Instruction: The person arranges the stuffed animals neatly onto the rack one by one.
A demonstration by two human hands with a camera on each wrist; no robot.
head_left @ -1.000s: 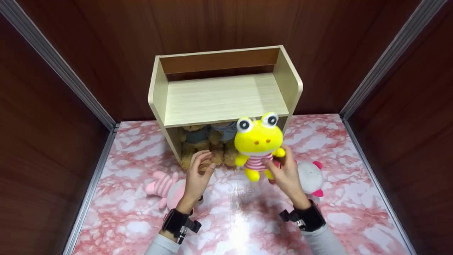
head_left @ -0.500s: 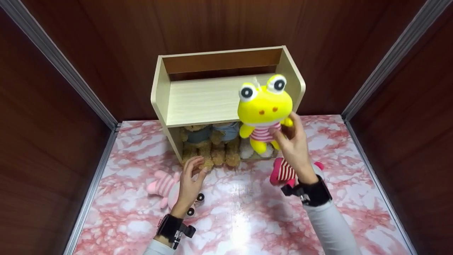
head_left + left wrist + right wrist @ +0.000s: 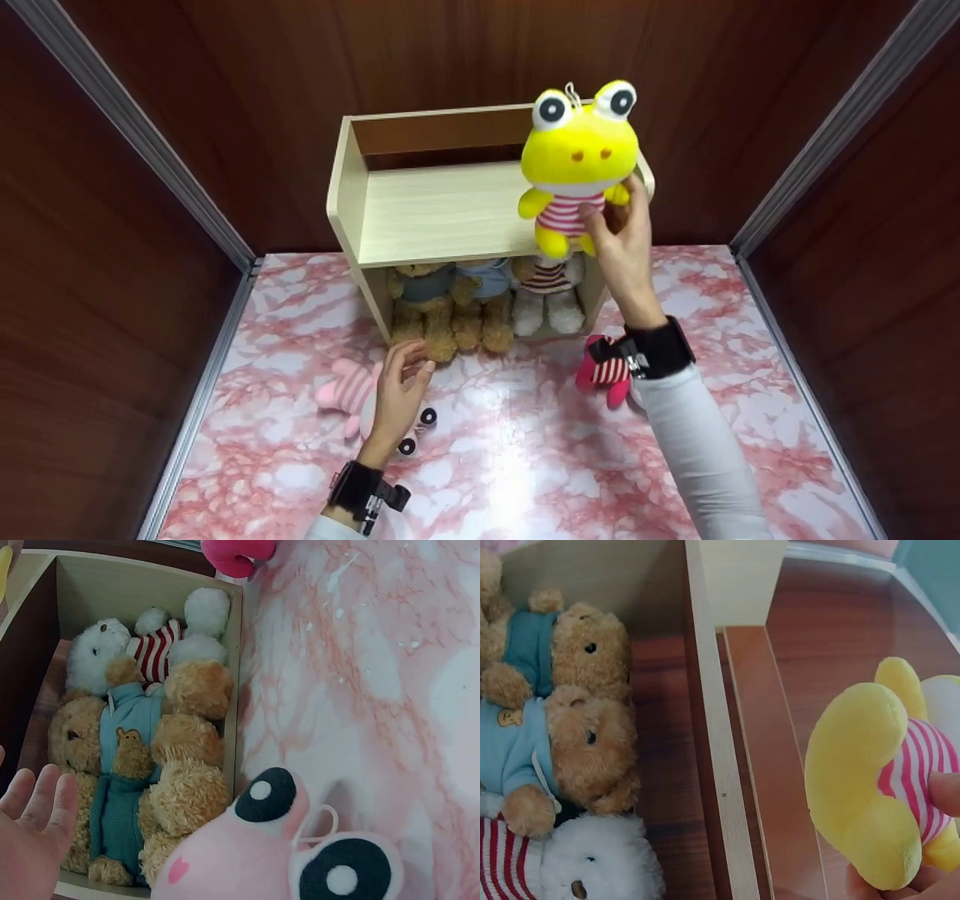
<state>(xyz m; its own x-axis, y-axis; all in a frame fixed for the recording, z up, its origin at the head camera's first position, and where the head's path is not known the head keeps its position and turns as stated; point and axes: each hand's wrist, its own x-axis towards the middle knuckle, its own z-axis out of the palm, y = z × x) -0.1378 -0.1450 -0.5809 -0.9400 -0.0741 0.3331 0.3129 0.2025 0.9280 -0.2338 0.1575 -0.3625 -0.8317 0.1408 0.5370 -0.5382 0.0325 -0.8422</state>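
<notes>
While yellow frog plush [image 3: 579, 161] is gripped by right hand [image 3: 626, 240] | left hand [image 3: 401, 390] is held apart, fingers relaxed, near pink plush [image 3: 352, 391] | bears [image 3: 484, 283] are lined inside shelf unit [image 3: 442, 210]

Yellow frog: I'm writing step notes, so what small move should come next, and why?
I'd probably ease the yellow frog down toward the upper shelf: the right hand holds it upright, overlapping that shelf in the head view, the shelf shows bare beside it, and three plush toys sit across the lower compartment.
</notes>
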